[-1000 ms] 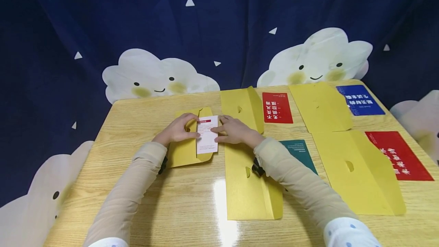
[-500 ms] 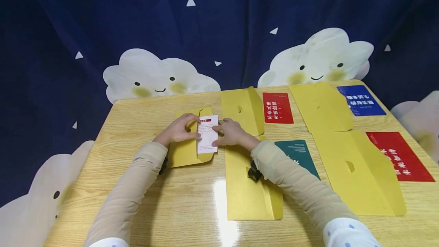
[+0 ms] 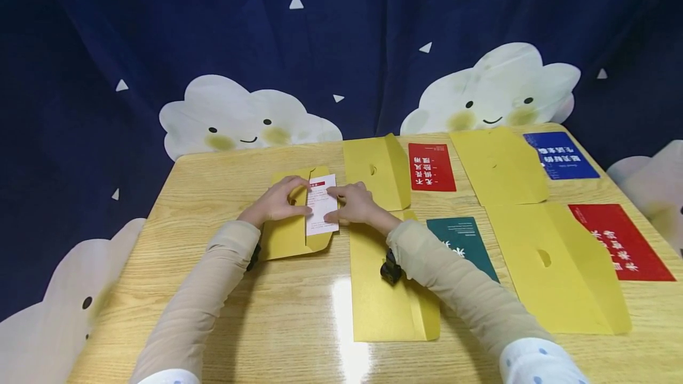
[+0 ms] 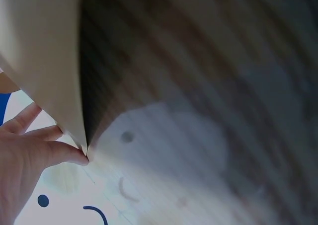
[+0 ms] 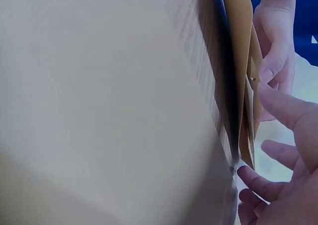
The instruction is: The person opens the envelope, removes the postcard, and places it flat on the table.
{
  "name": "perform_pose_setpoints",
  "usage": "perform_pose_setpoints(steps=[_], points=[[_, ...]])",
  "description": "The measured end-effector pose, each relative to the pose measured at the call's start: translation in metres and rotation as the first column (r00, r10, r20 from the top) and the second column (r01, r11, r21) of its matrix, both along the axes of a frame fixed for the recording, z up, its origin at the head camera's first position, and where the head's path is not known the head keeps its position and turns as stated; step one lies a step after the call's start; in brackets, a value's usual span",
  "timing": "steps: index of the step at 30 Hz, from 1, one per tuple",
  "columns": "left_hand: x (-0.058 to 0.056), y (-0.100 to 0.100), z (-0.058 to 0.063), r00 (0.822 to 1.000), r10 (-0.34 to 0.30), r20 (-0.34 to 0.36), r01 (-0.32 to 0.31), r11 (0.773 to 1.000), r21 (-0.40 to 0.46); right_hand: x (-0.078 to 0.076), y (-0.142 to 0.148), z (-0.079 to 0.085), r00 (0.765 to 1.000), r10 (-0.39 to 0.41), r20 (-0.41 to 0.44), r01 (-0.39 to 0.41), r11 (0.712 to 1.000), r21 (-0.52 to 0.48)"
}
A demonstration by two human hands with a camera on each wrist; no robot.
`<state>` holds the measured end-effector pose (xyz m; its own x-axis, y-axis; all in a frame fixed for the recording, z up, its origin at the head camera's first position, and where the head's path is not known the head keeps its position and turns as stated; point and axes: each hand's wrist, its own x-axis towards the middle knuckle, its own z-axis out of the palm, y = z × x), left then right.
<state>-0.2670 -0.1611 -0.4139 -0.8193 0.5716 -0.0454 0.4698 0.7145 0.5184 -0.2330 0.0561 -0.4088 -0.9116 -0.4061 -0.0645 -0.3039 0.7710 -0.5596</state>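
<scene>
In the head view my left hand (image 3: 277,199) holds a small yellow envelope (image 3: 285,236) on the table, thumb and index finger spread at its mouth. A white card (image 3: 322,200) with red and grey print lies over the unfolded flap, its left edge along the mouth. My right hand (image 3: 358,203) holds the card by its right side, with thumb and index finger on its face. The left wrist view shows my left fingers (image 4: 64,154) at the envelope's edge. Seen edge-on in the right wrist view, the envelope (image 5: 243,51) stands between both hands.
Just right lie two more yellow envelopes, one at the back (image 3: 368,165) and one nearer (image 3: 379,313) beneath my right wrist. Further right are two larger yellow envelopes (image 3: 565,289), a green card (image 3: 464,242), two red cards (image 3: 432,165) and a blue card (image 3: 571,162).
My right hand has moved slightly left, further over the card. The card has shifted a little away from me and tilted slightly. The left hand and envelope have stayed put.
</scene>
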Motion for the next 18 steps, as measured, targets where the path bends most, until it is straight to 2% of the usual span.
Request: perform_pose_setpoints(steps=[10,18], points=[[-0.0012,0.0004,-0.0014,1.0,0.004,0.003,-0.004,1.0,-0.006,-0.0012,-0.0045,-0.0051,0.998,-0.054,0.026,0.055,0.998,-0.027],[-0.001,0.0006,-0.0019,1.0,0.012,0.012,-0.012,1.0,-0.014,-0.0007,0.0006,-0.002,0.995,-0.083,0.052,0.087,0.993,-0.08]])
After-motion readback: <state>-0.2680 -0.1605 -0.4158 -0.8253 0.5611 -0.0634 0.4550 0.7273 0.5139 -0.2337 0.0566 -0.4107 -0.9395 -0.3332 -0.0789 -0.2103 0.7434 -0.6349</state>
